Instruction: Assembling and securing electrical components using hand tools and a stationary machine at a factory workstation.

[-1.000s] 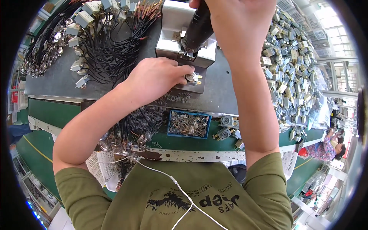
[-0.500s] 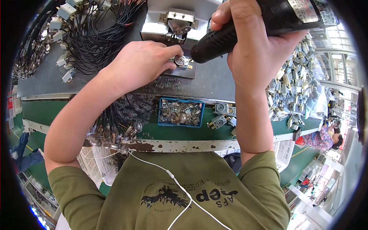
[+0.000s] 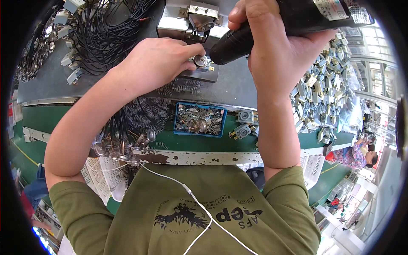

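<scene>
My left hand point(image 3: 157, 61) reaches onto the metal worktop, thumb and forefinger closed on a small round metal-capped part point(image 3: 200, 61). That part sits on a flat metal block point(image 3: 204, 75), with a brass-coloured tab at its right. In my right hand point(image 3: 276, 53) is a black handheld power tool point(image 3: 293, 19), its fingers wrapped round the body. The tool's tapered nose points down and left, close beside the round part. Whether its tip touches the part I cannot tell. Just beyond stands a metal clamp fixture point(image 3: 201, 21).
Bundled black wires point(image 3: 108, 49) with metal ends lie at the left. A blue tray point(image 3: 199, 120) of small metal pieces sits nearer me, beside loose springs point(image 3: 148, 111). White-and-grey switch-like parts point(image 3: 321, 91) are heaped at the right. Another person point(image 3: 357, 157) is at far right.
The whole view has shifted slightly, with the bench appearing a little higher. Both hands keep their grips, and the tool's nose stays beside the round part.
</scene>
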Motion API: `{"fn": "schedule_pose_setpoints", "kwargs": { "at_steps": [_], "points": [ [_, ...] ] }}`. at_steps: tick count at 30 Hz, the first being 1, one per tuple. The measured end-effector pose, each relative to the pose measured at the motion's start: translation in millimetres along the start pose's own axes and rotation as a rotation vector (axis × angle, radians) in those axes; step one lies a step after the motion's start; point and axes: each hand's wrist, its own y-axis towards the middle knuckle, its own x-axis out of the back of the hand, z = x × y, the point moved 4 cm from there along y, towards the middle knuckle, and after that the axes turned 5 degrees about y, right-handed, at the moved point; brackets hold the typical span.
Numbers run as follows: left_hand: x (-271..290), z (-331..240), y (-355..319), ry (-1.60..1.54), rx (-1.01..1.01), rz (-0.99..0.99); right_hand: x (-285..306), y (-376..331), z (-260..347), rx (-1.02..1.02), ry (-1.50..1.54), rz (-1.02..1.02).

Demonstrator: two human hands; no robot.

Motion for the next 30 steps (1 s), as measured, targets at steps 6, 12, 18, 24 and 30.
{"fn": "schedule_pose_setpoints", "kwargs": {
  "at_steps": [6,12,18,24,30],
  "points": [
    [-3.6,2.2,-1.9,0.019,-0.047,-0.042,-6.8,1.5,-0.4,-0.265,-0.038,-0.203],
    [-4.5,3.1,-2.6,0.045,-0.036,-0.033,-17.9,-11.7,-1.3,-0.225,-0.472,-0.148],
    [-5.4,1.2,-4.3,0.071,-0.063,-0.059,-17.3,-18.1,-2.8,-0.234,-0.427,-0.182],
    [-7.3,5.2,-7.1,0.094,-0.111,-0.132,7.8,-23.8,-3.6,-0.229,-0.494,-0.258],
    [5.7,-60.0,-9.6,-0.076,-0.299,-0.199,58.9,-18.3,56.2,-0.222,-0.573,-0.313]
  ]
}}
